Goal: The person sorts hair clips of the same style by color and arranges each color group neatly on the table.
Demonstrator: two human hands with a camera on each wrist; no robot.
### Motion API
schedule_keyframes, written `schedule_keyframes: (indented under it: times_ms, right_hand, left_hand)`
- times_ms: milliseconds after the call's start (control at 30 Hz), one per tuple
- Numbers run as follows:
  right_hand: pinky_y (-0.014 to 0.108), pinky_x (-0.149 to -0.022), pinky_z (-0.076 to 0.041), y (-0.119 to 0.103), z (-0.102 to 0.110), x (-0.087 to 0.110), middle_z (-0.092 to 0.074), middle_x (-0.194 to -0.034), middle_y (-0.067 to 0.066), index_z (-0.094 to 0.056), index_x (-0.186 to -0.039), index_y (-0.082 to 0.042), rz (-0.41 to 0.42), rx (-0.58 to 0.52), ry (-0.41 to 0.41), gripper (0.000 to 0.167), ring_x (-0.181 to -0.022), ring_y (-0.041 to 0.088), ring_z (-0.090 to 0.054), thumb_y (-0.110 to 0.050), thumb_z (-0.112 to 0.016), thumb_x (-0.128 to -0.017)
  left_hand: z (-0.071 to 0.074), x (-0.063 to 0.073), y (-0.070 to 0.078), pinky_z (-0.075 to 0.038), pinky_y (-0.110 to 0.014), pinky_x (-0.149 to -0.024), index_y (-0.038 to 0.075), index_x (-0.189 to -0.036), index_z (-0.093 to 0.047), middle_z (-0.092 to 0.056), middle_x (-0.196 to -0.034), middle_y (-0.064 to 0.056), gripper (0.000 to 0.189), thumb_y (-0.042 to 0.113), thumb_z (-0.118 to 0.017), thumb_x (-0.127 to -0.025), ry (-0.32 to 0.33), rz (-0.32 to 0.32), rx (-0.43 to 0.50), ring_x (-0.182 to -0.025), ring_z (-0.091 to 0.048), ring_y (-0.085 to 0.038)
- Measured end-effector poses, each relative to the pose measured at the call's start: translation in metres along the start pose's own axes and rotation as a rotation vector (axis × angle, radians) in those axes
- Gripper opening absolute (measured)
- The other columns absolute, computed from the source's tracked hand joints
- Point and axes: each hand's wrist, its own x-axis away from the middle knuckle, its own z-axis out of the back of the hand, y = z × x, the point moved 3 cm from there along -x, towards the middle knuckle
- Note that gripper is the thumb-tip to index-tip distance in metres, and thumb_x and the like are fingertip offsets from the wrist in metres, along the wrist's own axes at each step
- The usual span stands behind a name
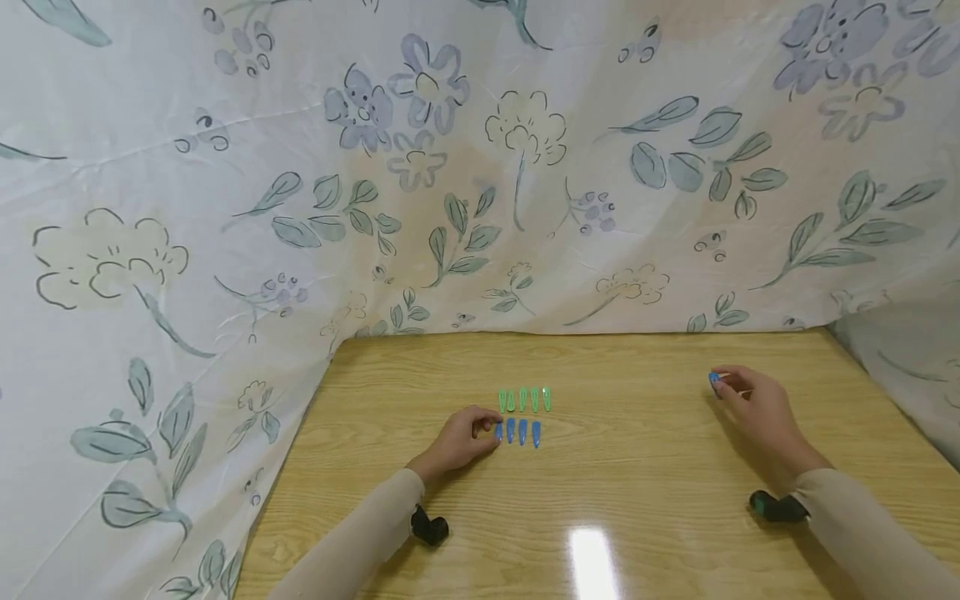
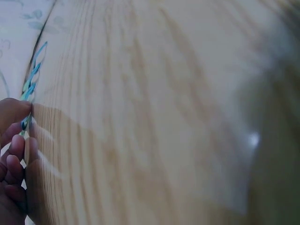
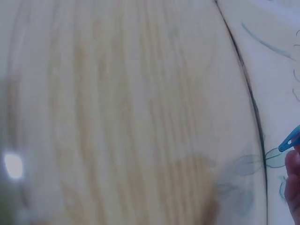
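On the wooden table lies a row of several green snap hair clips (image 1: 522,399). A row of blue snap hair clips (image 1: 522,432) lies just nearer than it. My left hand (image 1: 467,437) is at the left end of the blue row, thumb and index finger pinching the leftmost blue clip (image 1: 498,432) at its two ends. In the left wrist view the fingers partly cover this clip. Off to the right, my right hand (image 1: 761,412) holds another blue hair clip (image 1: 714,381) between thumb and fingertips, above the table. The clip's narrow end (image 3: 288,140) pokes past the fingers in the right wrist view.
The wooden table (image 1: 637,500) carries a bright light reflection near its front. A floral cloth (image 1: 480,250) hangs behind the table and along its left and right sides. Dark wrist-worn devices (image 1: 429,527) sit at both sleeve cuffs.
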Motion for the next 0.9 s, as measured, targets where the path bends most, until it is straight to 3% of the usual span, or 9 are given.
schedule_keyframes:
  times_ms: [167,900]
  right_hand:
    - [0.007,-0.064,-0.044,-0.008,0.0,-0.002,-0.07,-0.098,0.029,-0.065,-0.125,0.005,0.017,-0.045,-0.011,0.027,-0.074,-0.016,-0.056,-0.004,-0.061,-0.1]
    - [0.019,-0.054,-0.049,-0.037,-0.015,-0.002,-0.07,-0.102,0.034,-0.065,-0.122,0.014,0.029,-0.118,-0.159,0.029,-0.074,-0.014,-0.059,0.004,-0.065,-0.094]
  left_hand:
    - [0.0,-0.001,-0.001,-0.04,-0.023,-0.068,0.011,-0.122,-0.071,-0.061,-0.095,-0.002,0.03,0.017,-0.073,-0.093,-0.001,0.009,0.01,-0.074,-0.045,-0.009]
    - [0.002,-0.003,-0.003,-0.041,-0.022,-0.068,0.01,-0.12,-0.071,-0.062,-0.094,-0.001,0.029,0.016,-0.074,-0.092,-0.005,-0.011,0.014,-0.074,-0.045,-0.008]
